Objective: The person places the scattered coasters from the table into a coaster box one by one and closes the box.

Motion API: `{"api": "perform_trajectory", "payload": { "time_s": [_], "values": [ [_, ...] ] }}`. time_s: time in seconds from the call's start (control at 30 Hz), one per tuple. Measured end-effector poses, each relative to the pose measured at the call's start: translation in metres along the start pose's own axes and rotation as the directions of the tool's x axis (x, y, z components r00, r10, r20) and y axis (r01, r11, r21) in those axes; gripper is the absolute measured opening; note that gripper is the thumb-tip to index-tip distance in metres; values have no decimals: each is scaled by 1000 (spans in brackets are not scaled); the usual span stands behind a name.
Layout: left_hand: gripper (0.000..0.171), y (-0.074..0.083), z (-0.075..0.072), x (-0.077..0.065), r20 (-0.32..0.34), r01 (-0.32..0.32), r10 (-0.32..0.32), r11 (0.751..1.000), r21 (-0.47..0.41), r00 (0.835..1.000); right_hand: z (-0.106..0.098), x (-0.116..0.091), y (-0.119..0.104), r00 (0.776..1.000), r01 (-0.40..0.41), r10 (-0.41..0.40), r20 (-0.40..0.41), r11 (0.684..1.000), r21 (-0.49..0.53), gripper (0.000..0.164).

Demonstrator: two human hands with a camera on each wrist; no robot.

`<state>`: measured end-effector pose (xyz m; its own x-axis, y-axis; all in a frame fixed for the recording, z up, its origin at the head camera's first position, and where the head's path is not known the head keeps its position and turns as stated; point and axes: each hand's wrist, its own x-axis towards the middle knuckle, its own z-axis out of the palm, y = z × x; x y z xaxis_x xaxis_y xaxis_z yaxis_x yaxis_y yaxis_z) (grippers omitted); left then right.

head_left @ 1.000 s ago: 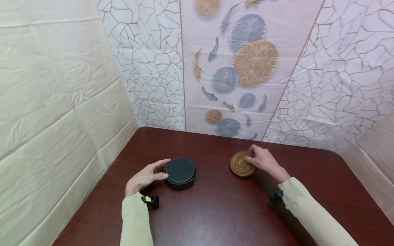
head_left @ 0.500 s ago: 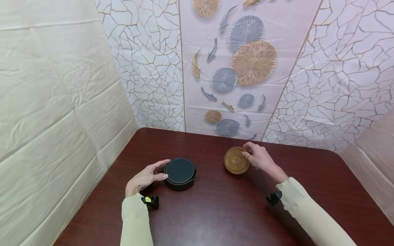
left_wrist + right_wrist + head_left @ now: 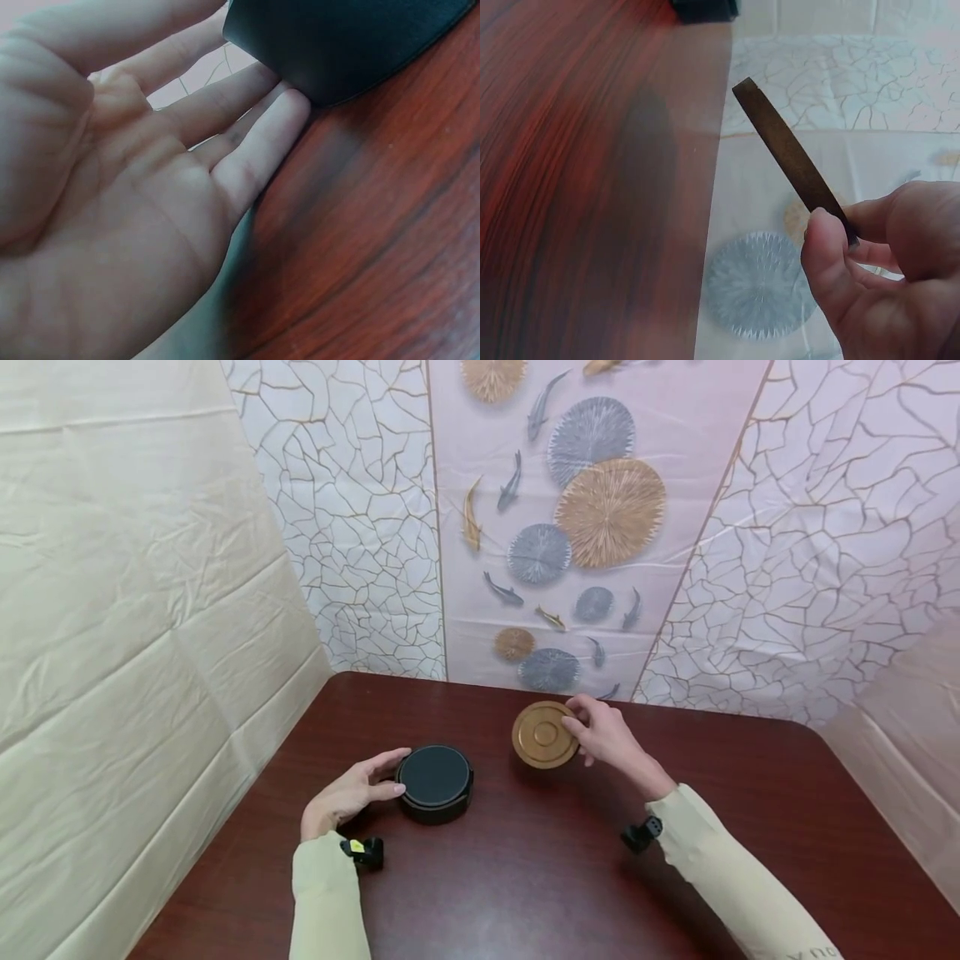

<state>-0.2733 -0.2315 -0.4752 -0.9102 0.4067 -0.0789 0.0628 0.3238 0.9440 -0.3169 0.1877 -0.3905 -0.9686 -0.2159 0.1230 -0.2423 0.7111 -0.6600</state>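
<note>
A brown round coaster [image 3: 542, 739] with raised rings is pinched at its right edge between the thumb and fingers of my right hand [image 3: 606, 739]. In the right wrist view the coaster [image 3: 784, 146] appears edge-on, tilted and raised off the table. My left hand [image 3: 348, 793] holds the left side of a round black coaster holder [image 3: 435, 777], thumb at the near side and index finger at the far side. The left wrist view shows the fingers against the dark side wall of the holder [image 3: 337, 45], which stands on the table.
The dark red wooden table [image 3: 480, 877] ends at a patterned cloth backdrop [image 3: 375, 527] with printed fish and discs. A cream cloth wall [image 3: 150, 610] rises along the left edge, and another cloth [image 3: 915, 693] stands at the right.
My right hand has lifted the coaster off the table and moved it left, tilting its face toward the head camera. The left hand and the black holder have stayed in place.
</note>
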Motion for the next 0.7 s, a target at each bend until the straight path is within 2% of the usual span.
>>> {"api": "perform_trajectory", "payload": {
  "time_s": [0.4, 0.7],
  "values": [
    [70, 0, -1, 1, 1, -6, 6, 1000, 3, 1000, 23, 7, -27, 998, 48, -52, 38, 994, 93, 28],
    [70, -2, -2, 1, 3, -3, 3, 1000, 5, 1000, 47, 8, -47, 996, 10, -23, 91, 989, 149, 26]
  ]
}}
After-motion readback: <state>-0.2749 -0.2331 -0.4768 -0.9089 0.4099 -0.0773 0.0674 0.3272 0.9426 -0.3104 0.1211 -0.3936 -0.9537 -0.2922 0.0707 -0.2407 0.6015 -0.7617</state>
